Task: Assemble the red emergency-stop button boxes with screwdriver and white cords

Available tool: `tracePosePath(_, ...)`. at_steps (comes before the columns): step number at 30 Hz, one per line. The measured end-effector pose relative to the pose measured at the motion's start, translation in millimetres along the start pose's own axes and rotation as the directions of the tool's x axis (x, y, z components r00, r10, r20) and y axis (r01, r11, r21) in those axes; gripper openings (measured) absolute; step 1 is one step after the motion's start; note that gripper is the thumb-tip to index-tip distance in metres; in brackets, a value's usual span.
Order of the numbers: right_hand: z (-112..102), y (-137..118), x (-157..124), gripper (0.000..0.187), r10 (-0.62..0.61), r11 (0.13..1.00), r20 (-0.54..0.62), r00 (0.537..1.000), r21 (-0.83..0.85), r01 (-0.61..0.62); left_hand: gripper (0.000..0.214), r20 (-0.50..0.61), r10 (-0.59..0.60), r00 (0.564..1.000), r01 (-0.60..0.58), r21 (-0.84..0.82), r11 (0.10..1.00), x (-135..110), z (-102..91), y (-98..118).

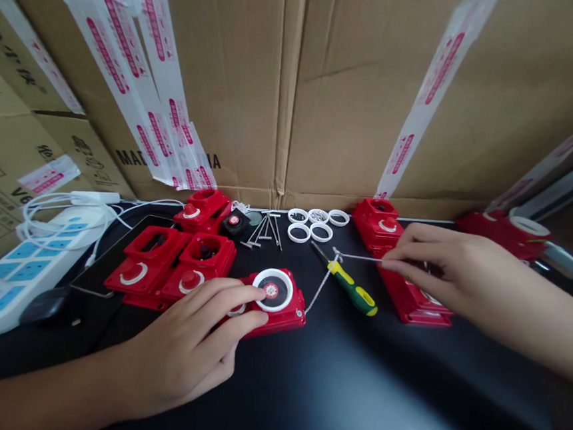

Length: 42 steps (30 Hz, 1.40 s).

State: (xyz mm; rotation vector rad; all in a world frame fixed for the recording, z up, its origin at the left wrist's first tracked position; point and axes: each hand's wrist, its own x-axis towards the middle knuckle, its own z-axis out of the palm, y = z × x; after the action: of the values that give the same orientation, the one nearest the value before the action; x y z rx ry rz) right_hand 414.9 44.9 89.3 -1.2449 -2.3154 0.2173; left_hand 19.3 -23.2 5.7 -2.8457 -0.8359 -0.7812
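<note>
My left hand (189, 347) lies on a red plastic unit (278, 305) with a white ring and a red gear wheel on top, fingers pressing it to the black table. My right hand (427, 264) pinches a thin white cord (358, 257) and holds it taut; the cord runs left to a knot, then down to the red unit. A yellow-and-green screwdriver (353, 289) lies between the hands, under the cord. A flat red part (412, 299) lies beneath my right hand.
Several red housings (172, 262) sit at left, more (379, 223) at the back. White rings (316, 223) and metal pins (265, 230) lie by the cardboard wall (297, 89). A white power strip (26, 266), cables and a phone (106, 263) are far left.
</note>
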Motion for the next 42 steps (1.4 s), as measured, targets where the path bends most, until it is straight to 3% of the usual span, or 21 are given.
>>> tracePosePath(3, 6.7, -12.9, 4.5, 0.031, -0.088, 0.995, 0.003, 0.996, -0.041, 0.088, 0.049, 0.007, -0.002, 1.000, 0.002, -0.015, 1.000, 0.8, -0.4, -0.5)
tracePosePath(7, 29.0, -34.3, 4.8, 0.027, -0.077, 0.982, -0.014, 0.997, 0.172, 0.078, 0.046, -0.026, -0.003, 1.000, 0.002, -0.028, 1.000, 2.3, -2.0, 1.4)
tracePosePath(10, 47.9, -46.9, 3.0, 0.023, -0.062, 0.931, 0.075, 0.995, 0.365, 0.031, 0.035, -0.136, -0.039, 0.990, 0.027, -0.088, 0.996, 3.4, -2.6, 3.5)
tracePosePath(13, 60.4, -56.8, 0.5, 0.018, -0.072, 0.861, 0.194, 0.978, 0.507, -0.037, 0.039, -0.218, -0.022, 0.976, -0.010, -0.147, 0.989, 4.1, -3.1, 4.5)
tracePosePath(17, 67.9, -66.3, -3.4, 0.012, -0.086, 0.785, 0.320, 0.943, 0.605, -0.134, 0.044, -0.220, -0.076, 0.973, 0.010, -0.287, 0.958, 5.4, -6.0, 4.0)
tracePosePath(20, 72.3, -69.8, -5.3, 0.018, -0.071, 0.753, 0.387, 0.919, 0.625, -0.206, 0.043, -0.181, -0.142, 0.973, 0.059, -0.399, 0.915, 6.0, -9.3, 4.0)
tracePosePath(26, 78.7, -74.0, -6.1, 0.023, -0.081, 0.727, 0.412, 0.908, 0.647, -0.229, 0.033, -0.167, -0.141, 0.976, 0.050, -0.457, 0.888, 6.0, -12.0, 5.7)
tracePosePath(38, 80.3, -67.0, -3.8, 0.023, -0.108, 0.789, 0.455, 0.884, 0.580, -0.202, 0.021, -0.152, -0.182, 0.971, 0.056, -0.600, 0.798, 11.4, -11.5, 1.6)
tracePosePath(42, 82.7, -66.8, -7.3, 0.013, -0.148, 0.836, 0.529, 0.836, 0.518, -0.180, 0.019, -0.157, -0.168, 0.973, 0.048, -0.574, 0.817, 13.6, -12.9, 1.9)
